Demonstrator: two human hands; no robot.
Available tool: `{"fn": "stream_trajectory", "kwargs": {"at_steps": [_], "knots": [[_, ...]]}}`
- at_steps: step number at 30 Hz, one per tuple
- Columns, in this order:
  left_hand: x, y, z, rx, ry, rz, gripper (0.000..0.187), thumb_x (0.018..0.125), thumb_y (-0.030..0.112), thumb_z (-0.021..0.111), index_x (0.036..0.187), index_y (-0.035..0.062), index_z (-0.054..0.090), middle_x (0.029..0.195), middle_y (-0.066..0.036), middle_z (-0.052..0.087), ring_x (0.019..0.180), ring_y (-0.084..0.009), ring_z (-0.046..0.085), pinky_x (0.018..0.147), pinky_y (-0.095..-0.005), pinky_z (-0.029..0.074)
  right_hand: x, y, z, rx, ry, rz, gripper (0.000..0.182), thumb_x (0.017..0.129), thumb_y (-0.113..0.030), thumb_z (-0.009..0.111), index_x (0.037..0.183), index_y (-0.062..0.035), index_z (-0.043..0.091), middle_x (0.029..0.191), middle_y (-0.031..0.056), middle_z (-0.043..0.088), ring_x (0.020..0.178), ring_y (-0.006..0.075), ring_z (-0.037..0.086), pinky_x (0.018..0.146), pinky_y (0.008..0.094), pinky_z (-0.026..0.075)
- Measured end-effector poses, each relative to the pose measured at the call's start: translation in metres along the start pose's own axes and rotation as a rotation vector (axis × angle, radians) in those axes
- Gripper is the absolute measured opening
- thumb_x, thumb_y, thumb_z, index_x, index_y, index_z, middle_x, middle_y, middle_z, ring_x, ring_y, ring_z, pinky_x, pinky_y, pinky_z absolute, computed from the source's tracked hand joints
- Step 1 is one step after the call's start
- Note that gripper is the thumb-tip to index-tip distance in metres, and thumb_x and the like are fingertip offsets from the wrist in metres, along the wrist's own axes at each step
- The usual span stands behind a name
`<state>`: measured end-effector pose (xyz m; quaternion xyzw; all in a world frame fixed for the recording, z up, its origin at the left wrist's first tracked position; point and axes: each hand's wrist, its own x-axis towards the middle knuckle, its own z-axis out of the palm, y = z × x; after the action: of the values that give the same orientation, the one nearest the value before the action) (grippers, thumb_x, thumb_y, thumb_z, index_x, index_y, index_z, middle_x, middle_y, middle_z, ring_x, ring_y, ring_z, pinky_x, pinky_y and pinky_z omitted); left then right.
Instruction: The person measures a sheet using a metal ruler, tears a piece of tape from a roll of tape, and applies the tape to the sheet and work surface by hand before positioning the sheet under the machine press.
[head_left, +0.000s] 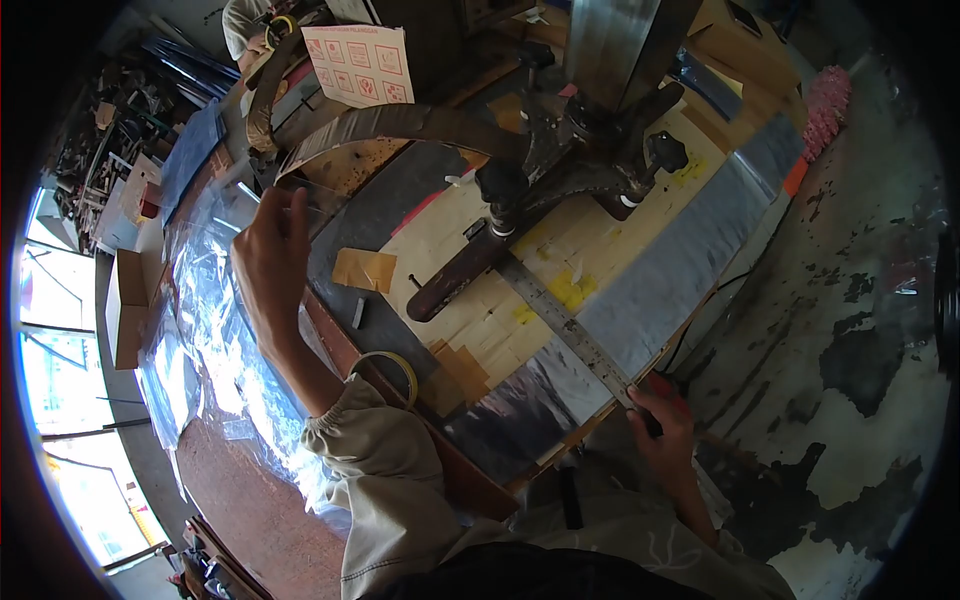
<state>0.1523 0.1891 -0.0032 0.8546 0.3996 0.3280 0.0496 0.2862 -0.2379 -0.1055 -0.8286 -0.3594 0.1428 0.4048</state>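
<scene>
My left hand (272,265) is raised at the left, its fingers pinched at a thin clear plastic sheet (228,200). Under that wrist lies a heap of shiny clear plastic (205,300). At the front edge of the work board (480,335), my right hand (662,430) is closed around the near end of a flat metal ruler (570,328). A short black piece shows beside those fingers. The ruler runs back under a dark metal machine arm (460,270). Grey printed sheets (690,245) lie right of it, and a dark printed sheet (530,405) lies left.
A heavy machine column (615,60) with black knobs (502,182) rises over the board. A yellow tape roll (395,372) rests near my left sleeve. Behind the curved band (400,122) stands a printed card (358,65). Another person's hand (258,42) shows at the top left.
</scene>
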Motion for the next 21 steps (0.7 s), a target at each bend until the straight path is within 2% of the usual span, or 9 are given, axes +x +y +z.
{"fn": "stream_trajectory", "kwargs": {"at_steps": [2, 5, 10, 11, 13, 16, 21], "knots": [[-0.001, 0.009, 0.001, -0.034, -0.019, -0.015, 0.018, 0.094, 0.023, 0.062, 0.088, 0.0066, 0.062, 0.063, -0.01, 0.065, 0.053, -0.0217, 0.065, 0.048, -0.0343, 0.046, -0.001, -0.003, -0.001, -0.006, -0.008, 0.02, 0.028, 0.082, -0.003, 0.071, 0.11, -0.0013, 0.067, 0.107, 0.0147, 0.07, 0.1, 0.0254, 0.069, 0.088, 0.0329, 0.052], [-0.002, 0.022, 0.005, -0.016, -0.068, -0.015, 0.021, 0.096, 0.027, 0.059, 0.094, 0.0072, 0.064, 0.061, -0.007, 0.064, 0.053, -0.0129, 0.064, 0.051, -0.0296, 0.046, 0.001, -0.008, -0.002, -0.027, -0.013, 0.021, 0.029, 0.082, -0.004, 0.071, 0.111, -0.0015, 0.067, 0.107, 0.0153, 0.07, 0.102, 0.0265, 0.068, 0.089, 0.034, 0.051], [-0.004, 0.039, 0.003, -0.052, 0.039, 0.087, 0.019, 0.09, 0.026, 0.064, 0.081, 0.0095, 0.059, 0.062, -0.011, 0.063, 0.055, -0.0321, 0.063, 0.049, -0.0406, 0.047, -0.007, 0.011, 0.001, -0.088, -0.011, -0.028, 0.03, 0.086, -0.007, 0.07, 0.114, -0.001, 0.066, 0.107, 0.0159, 0.07, 0.104, 0.0233, 0.067, 0.089, 0.0328, 0.05], [-0.005, 0.037, 0.002, -0.024, 0.034, 0.099, 0.017, 0.092, 0.026, 0.063, 0.086, 0.0093, 0.062, 0.063, -0.009, 0.065, 0.055, -0.0274, 0.065, 0.051, -0.0372, 0.048, -0.007, 0.012, 0.001, -0.1, -0.007, -0.023, 0.029, 0.085, -0.007, 0.07, 0.113, -0.0011, 0.066, 0.107, 0.0158, 0.07, 0.102, 0.0254, 0.067, 0.088, 0.0334, 0.051], [-0.003, 0.033, 0.0, -0.031, 0.036, 0.095, 0.018, 0.092, 0.026, 0.063, 0.086, 0.0094, 0.062, 0.062, -0.01, 0.063, 0.053, -0.0284, 0.063, 0.05, -0.0379, 0.047, -0.008, 0.012, 0.0, -0.123, -0.006, -0.009, 0.028, 0.084, -0.008, 0.071, 0.111, -0.0014, 0.067, 0.106, 0.0158, 0.07, 0.098, 0.0295, 0.068, 0.086, 0.0346, 0.052], [0.002, 0.028, -0.006, -0.091, 0.012, 0.061, 0.017, 0.091, 0.023, 0.064, 0.085, 0.0077, 0.061, 0.059, -0.011, 0.062, 0.051, -0.0294, 0.061, 0.048, -0.0385, 0.044, -0.011, 0.006, -0.003, -0.119, -0.05, 0.184, 0.028, 0.085, -0.007, 0.07, 0.112, -0.0008, 0.067, 0.106, 0.0174, 0.07, 0.099, 0.0282, 0.068, 0.086, 0.0342, 0.052], [0.004, 0.023, -0.012, -0.197, 0.059, 0.056, 0.016, 0.089, 0.02, 0.067, 0.083, 0.0075, 0.059, 0.056, -0.008, 0.06, 0.047, -0.027, 0.059, 0.045, -0.0371, 0.042, -0.008, -0.004, -0.005, -0.161, -0.049, 0.171, 0.027, 0.085, -0.005, 0.069, 0.112, 0.0002, 0.067, 0.106, 0.0177, 0.07, 0.098, 0.0246, 0.068, 0.084, 0.0333, 0.051]]}}
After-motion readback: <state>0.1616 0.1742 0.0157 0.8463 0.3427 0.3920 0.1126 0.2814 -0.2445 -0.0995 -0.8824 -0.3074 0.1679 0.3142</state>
